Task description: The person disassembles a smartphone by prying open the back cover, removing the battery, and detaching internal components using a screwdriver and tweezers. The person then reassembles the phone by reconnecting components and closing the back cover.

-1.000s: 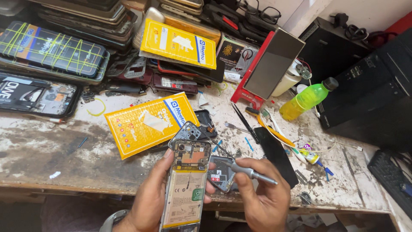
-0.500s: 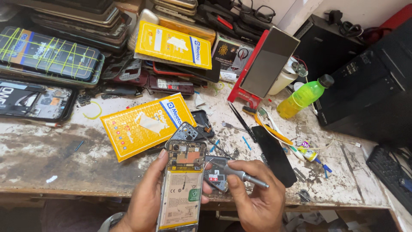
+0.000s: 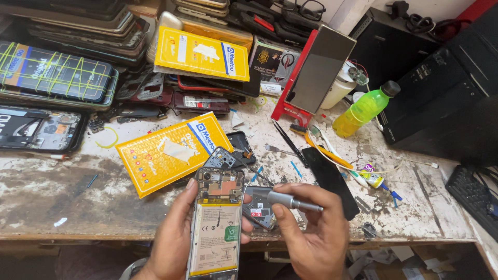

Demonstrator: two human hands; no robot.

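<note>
Scarred and paint-flecked, the wooden workbench (image 3: 62, 207) was crowded with a yellow package (image 3: 171, 153) at eleven o'clock of the hands and a green bottle (image 3: 363, 109) at two o'clock. An opened phone (image 3: 217, 228), its back removed and battery exposed, was held upright over the bench's near edge, gripped along its side rails by the left hand (image 3: 174, 243), whose fingers were curled around it. A grey screwdriver (image 3: 293, 200) was pinched by the right hand (image 3: 314, 233). Judged light but rigid, the phone seemed fragile at its bare board; the frame edges were judged the safest hold.
</note>
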